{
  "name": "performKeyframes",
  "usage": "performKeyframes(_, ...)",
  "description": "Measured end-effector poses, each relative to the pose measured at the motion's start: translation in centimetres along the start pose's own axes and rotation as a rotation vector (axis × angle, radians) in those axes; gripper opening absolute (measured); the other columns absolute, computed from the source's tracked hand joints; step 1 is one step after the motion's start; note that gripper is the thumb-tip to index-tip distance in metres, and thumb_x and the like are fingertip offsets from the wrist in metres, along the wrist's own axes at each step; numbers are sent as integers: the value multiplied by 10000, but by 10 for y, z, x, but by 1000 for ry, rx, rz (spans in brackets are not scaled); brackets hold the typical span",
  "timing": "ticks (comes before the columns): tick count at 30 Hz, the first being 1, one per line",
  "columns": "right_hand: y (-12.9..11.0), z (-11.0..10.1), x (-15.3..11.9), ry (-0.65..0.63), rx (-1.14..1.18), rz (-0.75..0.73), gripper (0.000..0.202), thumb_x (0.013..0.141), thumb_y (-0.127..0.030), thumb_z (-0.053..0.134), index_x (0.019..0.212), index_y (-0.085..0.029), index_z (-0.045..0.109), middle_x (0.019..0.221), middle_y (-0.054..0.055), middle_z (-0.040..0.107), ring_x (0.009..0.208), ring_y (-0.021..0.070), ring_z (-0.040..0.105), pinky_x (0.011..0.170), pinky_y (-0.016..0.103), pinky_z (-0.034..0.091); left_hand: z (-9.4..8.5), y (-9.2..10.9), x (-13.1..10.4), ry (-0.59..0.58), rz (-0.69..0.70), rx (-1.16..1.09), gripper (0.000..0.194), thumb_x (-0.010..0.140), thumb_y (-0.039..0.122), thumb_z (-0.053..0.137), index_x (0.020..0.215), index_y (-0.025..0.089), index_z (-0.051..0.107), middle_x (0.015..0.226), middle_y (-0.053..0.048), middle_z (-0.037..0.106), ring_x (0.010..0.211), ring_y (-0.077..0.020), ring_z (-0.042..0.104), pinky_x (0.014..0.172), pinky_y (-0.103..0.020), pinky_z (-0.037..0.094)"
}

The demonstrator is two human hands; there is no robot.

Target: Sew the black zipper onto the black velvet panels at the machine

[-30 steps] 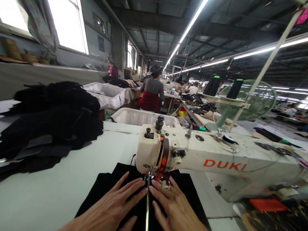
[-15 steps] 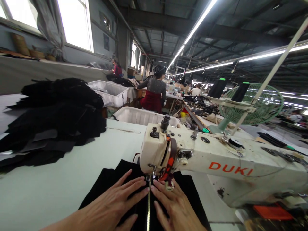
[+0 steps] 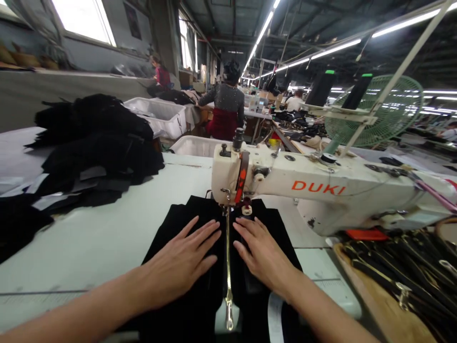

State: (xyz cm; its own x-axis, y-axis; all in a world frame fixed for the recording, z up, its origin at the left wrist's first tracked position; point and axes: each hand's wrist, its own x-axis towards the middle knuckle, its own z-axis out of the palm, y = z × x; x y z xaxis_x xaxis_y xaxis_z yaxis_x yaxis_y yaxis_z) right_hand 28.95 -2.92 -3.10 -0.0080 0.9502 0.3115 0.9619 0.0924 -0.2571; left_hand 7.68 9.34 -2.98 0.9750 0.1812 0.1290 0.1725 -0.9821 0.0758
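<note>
Left hand and right hand flat, fingers spread, on black fabric, flanking zipper. White bin behind machine, contents unclear. Bare table left.

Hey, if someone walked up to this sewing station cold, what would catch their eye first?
Front and centre, the left hand and right hand lie flat on black fabric, either side of a gold zipper running under the needle. Just behind stands the white sewing machine with orange DUKI lettering. To the left a heap of black cloth lies on the table, and a green fan stands at the right rear.
</note>
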Motion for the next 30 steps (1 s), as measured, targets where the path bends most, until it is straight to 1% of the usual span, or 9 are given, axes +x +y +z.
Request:
performKeyframes(2,-20,-4,-23,22,105,66,339,964,-259,558,1282,-153,604,1323,129,624,1278,261,574,1135,500,442,4,28,-24,44,-22,-33,872,907,547,662,1569,161,246,1583,-149,300,1439,-419,251,1026,-600,457)
performKeyframes(3,-31,-3,-35,37,148,84,362,950,-315,596,1279,-164,600,1312,126,626,1279,262,571,1131,492,450,6,40,-35,80,5,-47,1007,827,533,743,1577,135,203,1581,-168,291,1428,-441,260,1012,-597,470)
performKeyframes(7,-59,8,-72,84,144,49,678,829,-449,747,1372,-116,514,1362,155,588,1327,311,519,1169,564,378,17,58,-58,208,32,-91,846,841,83,527,1590,201,151,1569,-86,349,1419,-297,360,1125,-501,372)
performKeyframes(11,-63,13,-80,89,68,-44,461,944,-228,587,1386,-128,502,1359,103,606,1326,246,516,1216,545,307,14,46,-60,195,-45,-135,541,1042,220,390,1563,300,265,1541,-10,415,1402,-245,386,1039,-373,468)
performKeyframes(13,-61,11,-79,103,16,-80,418,962,-145,511,1380,-136,514,1331,87,627,1296,222,540,1223,516,310,10,43,-60,161,-41,-142,482,1080,274,341,1558,304,281,1538,-7,422,1405,-241,378,1035,-363,467)
performKeyframes(18,-57,5,-78,56,-202,-284,481,936,-69,472,1416,-40,470,1334,155,609,1303,276,528,1221,500,327,6,53,-57,262,-8,-102,489,1052,228,391,1535,285,337,1497,-20,479,1361,-226,450,1041,-337,469)
performKeyframes(20,-58,4,-79,43,-256,-333,471,941,-67,445,1406,3,468,1329,183,599,1294,306,528,1216,512,332,5,59,-54,300,26,-32,560,1016,161,400,1557,250,285,1475,-40,507,1339,-217,486,1058,-343,458)
performKeyframes(25,-63,12,-78,60,-198,-253,469,934,-25,447,1402,-19,465,1271,162,614,1245,276,558,1209,507,349,-1,70,-49,342,136,159,851,830,-62,319,1594,155,14,1384,-83,594,1324,-205,511,1133,-411,382)
performKeyframes(30,-66,20,-78,215,9,-131,387,938,-46,495,1314,-125,541,1175,97,652,1151,233,611,1170,541,397,2,72,-49,351,182,216,824,834,-65,294,1576,74,-37,1355,-98,615,1292,-195,547,1116,-339,423)
